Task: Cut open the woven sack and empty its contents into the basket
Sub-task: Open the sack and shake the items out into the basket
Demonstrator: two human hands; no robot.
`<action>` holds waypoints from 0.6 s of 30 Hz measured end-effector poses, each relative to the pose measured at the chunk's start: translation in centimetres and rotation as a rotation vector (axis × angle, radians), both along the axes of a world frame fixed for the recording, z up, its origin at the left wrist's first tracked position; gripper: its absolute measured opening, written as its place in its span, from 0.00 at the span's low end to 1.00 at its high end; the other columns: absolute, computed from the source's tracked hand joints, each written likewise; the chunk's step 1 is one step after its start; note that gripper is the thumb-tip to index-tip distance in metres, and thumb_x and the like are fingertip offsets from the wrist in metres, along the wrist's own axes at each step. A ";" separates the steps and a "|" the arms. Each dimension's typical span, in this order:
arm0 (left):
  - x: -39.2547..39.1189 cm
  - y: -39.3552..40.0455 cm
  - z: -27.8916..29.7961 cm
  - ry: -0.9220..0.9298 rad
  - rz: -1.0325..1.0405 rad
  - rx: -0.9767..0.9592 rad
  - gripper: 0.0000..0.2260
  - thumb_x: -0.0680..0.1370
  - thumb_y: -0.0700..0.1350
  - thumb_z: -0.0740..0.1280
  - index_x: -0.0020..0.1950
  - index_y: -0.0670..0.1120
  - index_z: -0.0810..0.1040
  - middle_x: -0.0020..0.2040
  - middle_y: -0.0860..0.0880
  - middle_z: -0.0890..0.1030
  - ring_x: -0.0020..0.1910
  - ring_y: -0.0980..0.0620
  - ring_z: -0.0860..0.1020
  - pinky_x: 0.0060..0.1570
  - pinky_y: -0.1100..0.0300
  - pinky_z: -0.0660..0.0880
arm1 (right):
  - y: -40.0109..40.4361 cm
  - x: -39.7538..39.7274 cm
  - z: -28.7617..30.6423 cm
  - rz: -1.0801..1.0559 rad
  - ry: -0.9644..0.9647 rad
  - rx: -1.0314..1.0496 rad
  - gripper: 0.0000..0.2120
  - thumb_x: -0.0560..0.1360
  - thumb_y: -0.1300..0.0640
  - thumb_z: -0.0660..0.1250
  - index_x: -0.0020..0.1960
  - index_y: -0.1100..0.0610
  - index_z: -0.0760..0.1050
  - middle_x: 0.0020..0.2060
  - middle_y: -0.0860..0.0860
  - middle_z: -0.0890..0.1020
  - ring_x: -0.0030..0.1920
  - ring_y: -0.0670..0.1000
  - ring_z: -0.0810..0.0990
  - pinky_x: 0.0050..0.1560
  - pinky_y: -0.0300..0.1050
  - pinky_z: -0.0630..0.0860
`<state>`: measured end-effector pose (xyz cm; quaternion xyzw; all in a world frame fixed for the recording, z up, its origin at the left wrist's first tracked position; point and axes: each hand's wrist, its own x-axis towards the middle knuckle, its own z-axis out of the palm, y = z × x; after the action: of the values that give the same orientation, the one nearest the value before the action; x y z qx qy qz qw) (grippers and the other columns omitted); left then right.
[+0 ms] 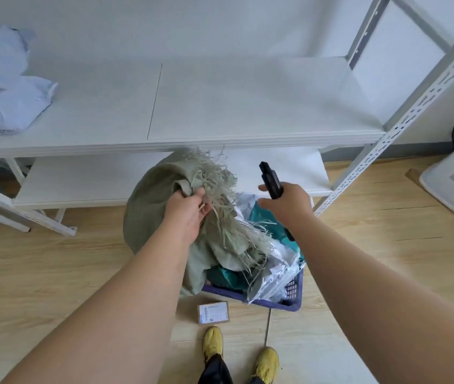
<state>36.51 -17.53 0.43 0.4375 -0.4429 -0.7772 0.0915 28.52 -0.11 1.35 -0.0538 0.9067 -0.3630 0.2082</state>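
- The room has a light wood floor [54, 273] and a white metal shelf rack [220, 106] against a white wall. The rack's wide shelf is mostly bare, with some pale blue plastic bags [7, 101] at its left end.
- On the floor, just in front of the rack's low shelf, stands a blue basket [293, 299]. A small box with a label [213, 312] lies on the floor just beside the basket's near edge, and two yellow shoes [213, 343] stand nearer to the camera than that.
- The green woven sack [151, 206] bulges at the basket's left edge. Its frayed, cut mouth [220, 217] hangs over the basket.
- Shiny silver and teal packets [273, 261] already lie in the basket, under the frayed mouth.
- The left hand [190, 214] is closed tight on the sack cloth right beside the frayed edge. The loose strings hang down past its fingers [196, 194].
- The right hand [286, 202] is wrapped around a black cutter [270, 180]. The cutter points up and away, over the basket's far edge, well clear of the sack and the other hand. I cannot tell if a blade is out.
- It looks like the cutting is done and the tipping is going on.
- To do it well, I think the left hand should lift the fat closed end higher, so things slide out of the mouth.
- The mouth should stay over the middle of the basket, or packets may fall on the floor.
- The cutter would be safer set down on the shelf, so both hands could shake the sack.
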 end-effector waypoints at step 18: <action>1.6 -2.1 3.7 0.203 0.031 0.151 0.09 0.82 0.34 0.58 0.48 0.43 0.75 0.39 0.50 0.76 0.25 0.60 0.74 0.31 0.67 0.73 | -0.8 4.4 -7.7 -0.073 -0.090 0.201 0.04 0.73 0.64 0.64 0.48 0.59 0.75 0.49 0.56 0.76 0.37 0.54 0.74 0.39 0.43 0.70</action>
<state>38.07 -19.65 4.11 0.3691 -0.3649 -0.8470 0.1145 32.92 -0.89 -6.38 0.0169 0.9296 -0.2797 0.2394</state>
